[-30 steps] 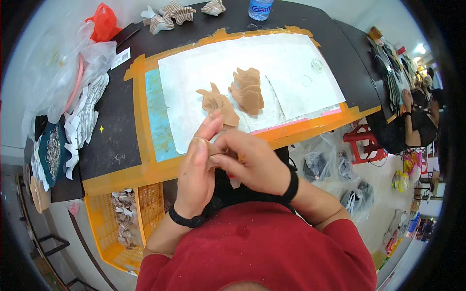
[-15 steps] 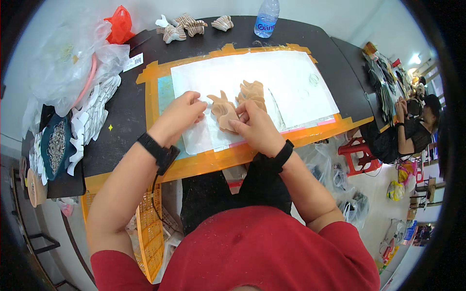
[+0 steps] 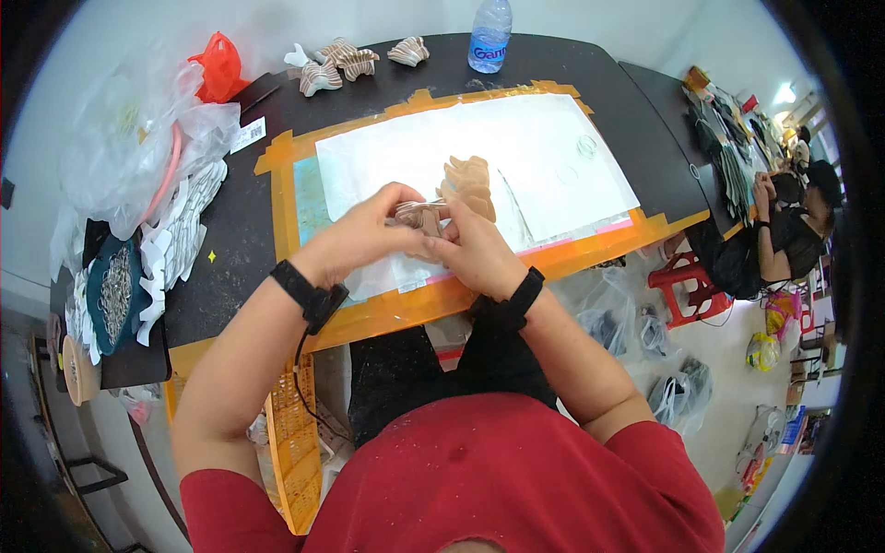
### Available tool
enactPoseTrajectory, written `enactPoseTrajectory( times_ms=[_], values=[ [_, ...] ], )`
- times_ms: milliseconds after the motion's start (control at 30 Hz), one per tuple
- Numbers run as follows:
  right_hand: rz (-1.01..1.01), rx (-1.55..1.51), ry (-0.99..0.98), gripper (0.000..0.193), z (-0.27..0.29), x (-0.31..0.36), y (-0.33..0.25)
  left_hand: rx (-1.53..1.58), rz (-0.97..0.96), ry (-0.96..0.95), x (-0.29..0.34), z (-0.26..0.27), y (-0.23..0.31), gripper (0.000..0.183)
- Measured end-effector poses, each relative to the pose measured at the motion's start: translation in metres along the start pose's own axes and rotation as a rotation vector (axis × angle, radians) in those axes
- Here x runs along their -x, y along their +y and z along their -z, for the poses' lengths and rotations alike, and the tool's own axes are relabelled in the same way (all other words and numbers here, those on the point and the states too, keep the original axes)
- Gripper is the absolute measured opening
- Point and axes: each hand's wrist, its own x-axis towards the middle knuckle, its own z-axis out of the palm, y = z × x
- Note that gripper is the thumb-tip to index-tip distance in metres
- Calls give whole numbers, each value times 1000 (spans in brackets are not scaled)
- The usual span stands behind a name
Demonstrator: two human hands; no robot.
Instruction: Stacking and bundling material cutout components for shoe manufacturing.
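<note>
Over the white paper [image 3: 369,166], my left hand [image 3: 373,235] and my right hand [image 3: 479,249] meet with fingers closed on a small tan fabric piece [image 3: 419,219]. Striped folds show between the fingertips, and most of the piece is hidden by them. A thin pale line crosses its upper edge; I cannot tell whether it is a clip or a fold. Just beyond my right fingers lies a stack of wavy-edged tan fabric pieces [image 3: 470,184], flat on the paper.
Orange tape [image 3: 645,229] frames the paper on the dark table [image 3: 230,212]. At the back stand striped folded pieces [image 3: 323,78] and a water bottle [image 3: 489,37]. Leftward are plastic bags [image 3: 120,120], white cut pieces [image 3: 184,221] and a teal dish [image 3: 115,295] of small metal bits. Another person [image 3: 793,230] sits right.
My left hand has moved right to join my right hand. The tan piece that lay on the paper is now gathered between both hands, its striped side showing.
</note>
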Motion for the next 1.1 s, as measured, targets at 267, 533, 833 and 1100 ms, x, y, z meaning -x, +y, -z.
enactPoseTrajectory(
  times_ms=[267, 533, 833, 1100],
  values=[
    [-87, -537, -185, 29, -22, 2, 14, -350, -182, 200, 33, -23, 1, 60],
    [472, -159, 226, 47, -22, 29, -18, -840, -299, 309, 66, -28, -8, 67],
    [506, -3, 252, 39, -45, 21, 11, -591, -250, 345, 64, -39, -13, 80],
    [432, 162, 95, 17, -35, 14, 4, -663, -419, 330, 66, -35, -9, 84]
  ],
)
